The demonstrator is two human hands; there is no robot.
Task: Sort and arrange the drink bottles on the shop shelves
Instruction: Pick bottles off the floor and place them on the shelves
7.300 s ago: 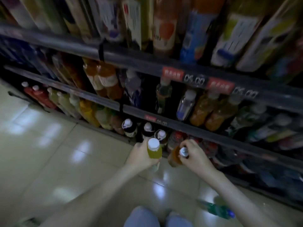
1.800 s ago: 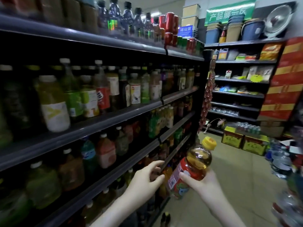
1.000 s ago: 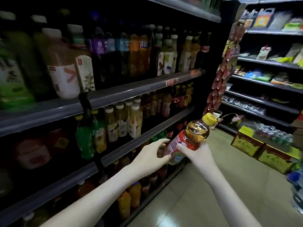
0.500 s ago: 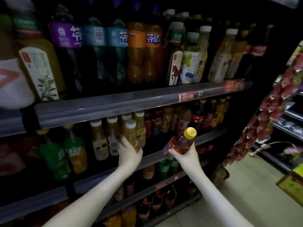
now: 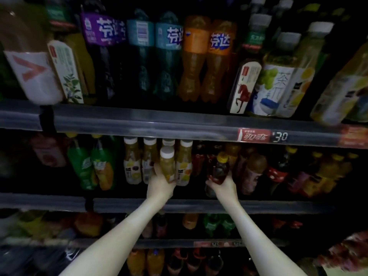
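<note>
Head view, and the tea bottle point(image 5: 220, 169) with the yellow cap is gripped round its lower body by the right hand point(image 5: 223, 187). It is carried upright, long axis vertical, cap toward the shelf above. It is held just past the front edge of the middle shelf point(image 5: 278, 207), a little right of the shelf's middle.

The coming move is judged to turn on one thing: the row of dark bottles point(image 5: 252, 172) stands directly behind and just right of the held bottle. The slot therefore lies straight ahead, away from the hand, and the right hand is clearly the nearer one. Whether a free gap is left there cannot be told in the gloom.

Over on the left, a juice bottle point(image 5: 167, 166) with a white cap is cupped and held by the left hand point(image 5: 160, 186). It is upright too, at the front of its own juice row point(image 5: 185, 162).

Against half a second back, the tea bottle has been brought in from out front of the shelf edge and straightened from a lean. The left hand, then only laid against the juice row, is now wrapped round one bottle lower down.
</note>
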